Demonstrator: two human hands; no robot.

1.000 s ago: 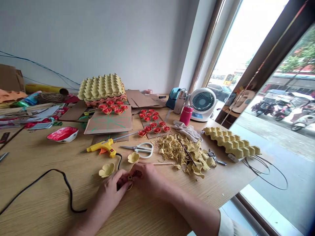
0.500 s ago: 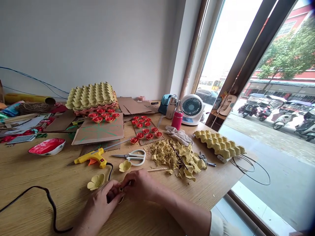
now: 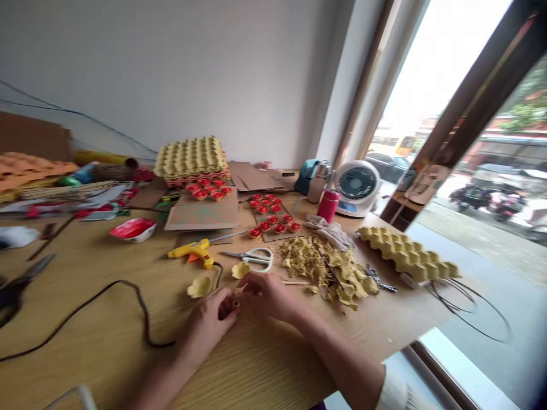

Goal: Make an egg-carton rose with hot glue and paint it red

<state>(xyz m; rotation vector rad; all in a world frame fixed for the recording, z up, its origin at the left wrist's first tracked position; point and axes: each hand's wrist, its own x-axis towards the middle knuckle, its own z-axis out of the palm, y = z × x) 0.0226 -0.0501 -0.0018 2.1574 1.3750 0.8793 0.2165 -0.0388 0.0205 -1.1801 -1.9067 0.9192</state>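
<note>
My left hand point(image 3: 209, 324) and my right hand point(image 3: 267, 296) meet over the wooden table point(image 3: 85, 364), both pinched on a small yellow paper piece point(image 3: 236, 303) between the fingertips. Two yellow paper flowers point(image 3: 199, 287) lie just beyond the hands, one by the glue gun's cord and the other point(image 3: 240, 269) by the scissors. A yellow glue gun point(image 3: 192, 251) and white-handled scissors point(image 3: 254, 258) rest a little farther back. A thin wooden stick point(image 3: 294, 282) lies right of my right hand.
A heap of yellow carton scraps point(image 3: 329, 267) and an egg tray point(image 3: 405, 253) sit to the right. Red paper roses point(image 3: 271, 219) lie on cardboard behind; stacked egg trays point(image 3: 190, 158), a red-and-white bowl point(image 3: 132, 229), a red cup point(image 3: 328, 205) and a fan point(image 3: 356, 185) stand farther back. A black cord point(image 3: 106, 296) crosses the left.
The view has swung left and blurred. Both hands stay together on the small yellow piece, with the fingers slightly shifted around it.
</note>
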